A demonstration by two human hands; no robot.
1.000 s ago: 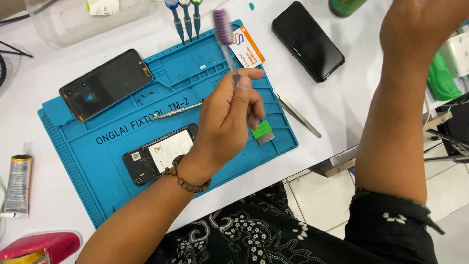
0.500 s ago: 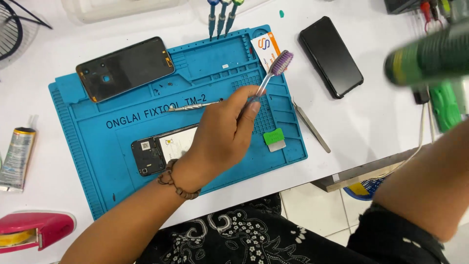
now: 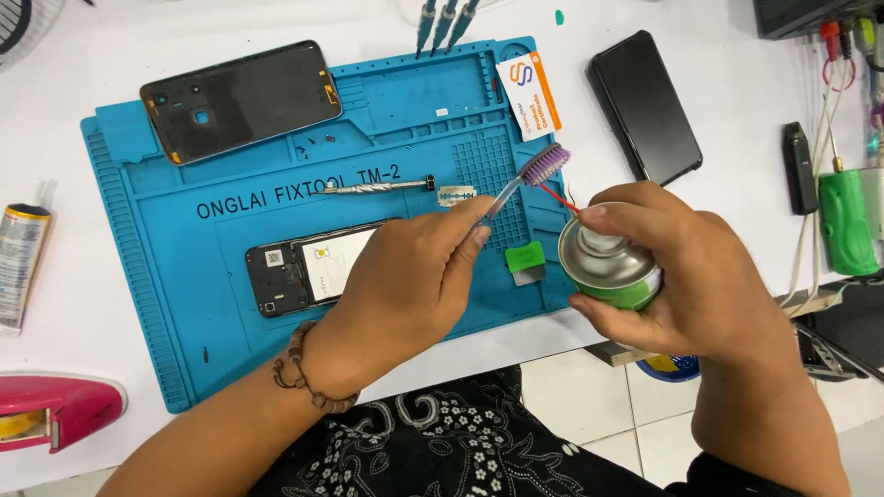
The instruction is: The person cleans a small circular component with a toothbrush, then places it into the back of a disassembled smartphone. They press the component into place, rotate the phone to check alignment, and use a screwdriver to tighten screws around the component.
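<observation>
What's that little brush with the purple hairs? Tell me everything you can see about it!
It is a toothbrush with purple bristles and a see-through, greyish plastic handle. The left hand pinches the handle's lower end, so the brush slants up and to the right above the blue mat, its bristly head uppermost. The head sits right at the tip of the thin red straw on the green spray can gripped by the right hand. Whether the bristles are wet cannot be told.

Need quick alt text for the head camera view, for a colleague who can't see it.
Left hand holds a purple-bristled toothbrush up to the red straw of a green spray can gripped in the right hand, above a blue repair mat with an opened phone and its back cover.
</observation>
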